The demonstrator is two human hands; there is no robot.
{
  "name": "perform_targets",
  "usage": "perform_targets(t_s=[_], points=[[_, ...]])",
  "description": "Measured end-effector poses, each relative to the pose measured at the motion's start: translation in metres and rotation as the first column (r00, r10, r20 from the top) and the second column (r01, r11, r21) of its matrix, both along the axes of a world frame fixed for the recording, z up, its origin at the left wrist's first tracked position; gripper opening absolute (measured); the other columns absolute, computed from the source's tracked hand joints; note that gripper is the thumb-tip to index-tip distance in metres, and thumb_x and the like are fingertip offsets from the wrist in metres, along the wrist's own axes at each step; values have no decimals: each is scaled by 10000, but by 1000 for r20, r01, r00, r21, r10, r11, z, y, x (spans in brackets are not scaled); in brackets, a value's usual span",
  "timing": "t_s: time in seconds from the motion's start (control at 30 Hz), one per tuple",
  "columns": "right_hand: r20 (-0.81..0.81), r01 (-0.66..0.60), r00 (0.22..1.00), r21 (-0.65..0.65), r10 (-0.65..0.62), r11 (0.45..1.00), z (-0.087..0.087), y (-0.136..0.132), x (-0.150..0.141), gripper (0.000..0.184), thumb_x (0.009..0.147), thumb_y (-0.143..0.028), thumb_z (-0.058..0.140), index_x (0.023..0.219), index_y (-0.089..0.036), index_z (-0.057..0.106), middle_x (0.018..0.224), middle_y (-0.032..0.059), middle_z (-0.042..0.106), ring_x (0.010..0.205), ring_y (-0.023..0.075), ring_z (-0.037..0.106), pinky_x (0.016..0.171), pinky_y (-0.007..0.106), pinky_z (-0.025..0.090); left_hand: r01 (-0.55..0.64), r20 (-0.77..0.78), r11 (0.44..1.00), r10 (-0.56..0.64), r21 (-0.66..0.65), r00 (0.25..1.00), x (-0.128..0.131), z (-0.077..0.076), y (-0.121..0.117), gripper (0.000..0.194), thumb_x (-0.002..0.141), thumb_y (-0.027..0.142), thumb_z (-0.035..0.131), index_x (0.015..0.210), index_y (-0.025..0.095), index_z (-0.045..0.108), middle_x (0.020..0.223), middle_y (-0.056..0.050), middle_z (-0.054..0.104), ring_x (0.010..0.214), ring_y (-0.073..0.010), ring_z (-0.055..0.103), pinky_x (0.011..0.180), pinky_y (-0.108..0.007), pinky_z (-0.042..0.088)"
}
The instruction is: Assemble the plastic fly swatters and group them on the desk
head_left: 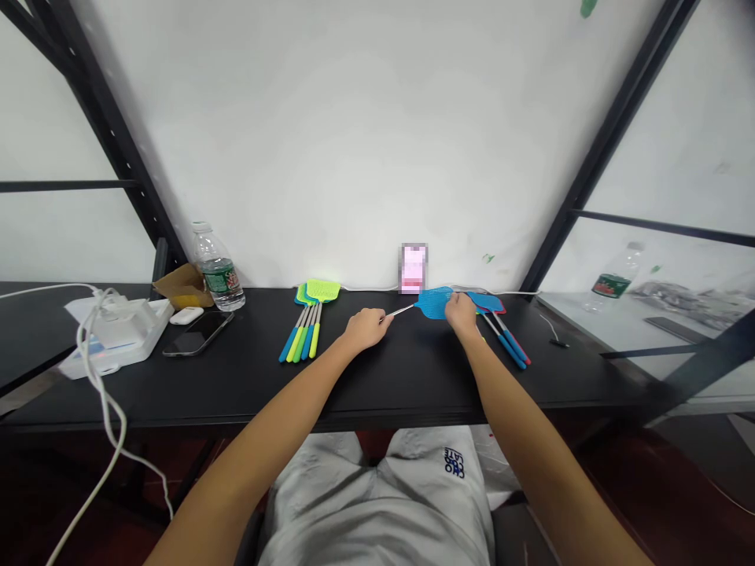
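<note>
A broad white wall [366,141] rises behind a long black tabletop [206,397]. On its left half lies a fanned set of swatters with grey shafts and blue, green and yellow grips [300,343]; on its right half, partly behind the right wrist, lies a smaller group of blue and red swatters [488,302]. Far left sits a white power block with plugs and cables [112,338]. Beside it stand a clear plastic bottle with a green label [219,273] and an open brown cardboard box [184,284].

Between the two groups is a blue mesh swatter with a grey shaft [433,303], held sideways — head to the right, shaft to the left. The left hand [364,327] is curled around its shaft end; the right hand's [461,311] fingers close on the head's outer edge.

A black flat phone [199,333] lies near the bottle; a pink-screened phone [413,269] leans upright on the wall — smaller still is a rounded white case [187,315].
</note>
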State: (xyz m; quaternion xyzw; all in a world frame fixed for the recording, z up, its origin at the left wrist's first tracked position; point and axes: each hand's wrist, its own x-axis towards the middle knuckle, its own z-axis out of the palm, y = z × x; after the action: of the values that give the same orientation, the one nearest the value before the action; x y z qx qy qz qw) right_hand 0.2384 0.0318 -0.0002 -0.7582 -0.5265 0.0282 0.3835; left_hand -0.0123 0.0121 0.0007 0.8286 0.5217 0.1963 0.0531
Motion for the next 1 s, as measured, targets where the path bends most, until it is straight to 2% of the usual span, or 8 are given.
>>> perform_targets(t_s=[0.1,0.43,0.77,1.0], points=[[-17,65,998,15,-65,998,-1,0,0,399,973,-261,312,1001,-69,662,1026,242,666,987,330,611,823,389,422,8,-4,1000,-8,6,1000,0,0,0,414,962,478,375,852,203,665,865,-96,699,858,-240,647,709,-294,450],[-11,54,998,32,-54,998,-3,3,0,380,975,-263,323,936,-98,662,1001,215,680,940,305,619,787,359,422,13,9,1000,-13,2,1000,-1,2,-2,414,958,479,381,815,211,662,829,-85,693,822,-236,643,672,-285,426],[26,-22,999,-6,22,1000,-7,1,3,330,950,-381,358,767,-198,564,902,134,669,847,266,590,740,332,389,132,31,991,-132,-20,991,-8,1,0,522,946,576,367,728,208,667,706,-59,664,652,-189,598,594,-270,363],[22,-74,997,49,73,996,-11,7,4,327,904,-451,405,716,-208,518,787,94,625,754,235,549,689,311,356,159,12,987,-159,-27,987,-9,-1,3,558,937,606,363,734,196,683,690,-64,660,623,-182,577,570,-273,324]])
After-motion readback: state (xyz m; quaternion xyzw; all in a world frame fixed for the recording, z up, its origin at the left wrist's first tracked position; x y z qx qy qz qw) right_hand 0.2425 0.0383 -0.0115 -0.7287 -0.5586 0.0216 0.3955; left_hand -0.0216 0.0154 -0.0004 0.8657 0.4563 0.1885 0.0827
